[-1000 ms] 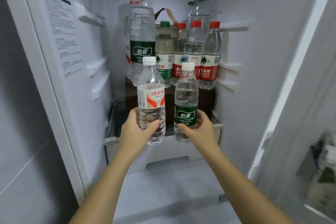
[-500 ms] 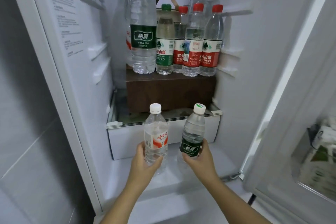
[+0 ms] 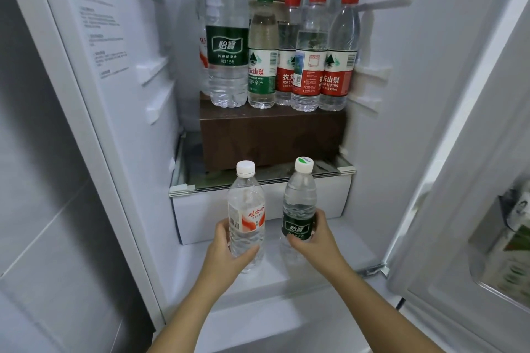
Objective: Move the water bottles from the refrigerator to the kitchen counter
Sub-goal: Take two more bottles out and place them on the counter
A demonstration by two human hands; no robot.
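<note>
Below the brown box (image 3: 272, 137) inside the open refrigerator (image 3: 137, 71), a person's left hand (image 3: 226, 252) gripped a red-labelled water bottle (image 3: 246, 218), fingers curled round its lower half. The right hand (image 3: 315, 241) clasped a green-labelled water bottle (image 3: 298, 209) likewise. Both bottles were upright, held just in front of the box. A row of other bottles (image 3: 307, 66) stood on top of the box.
</note>
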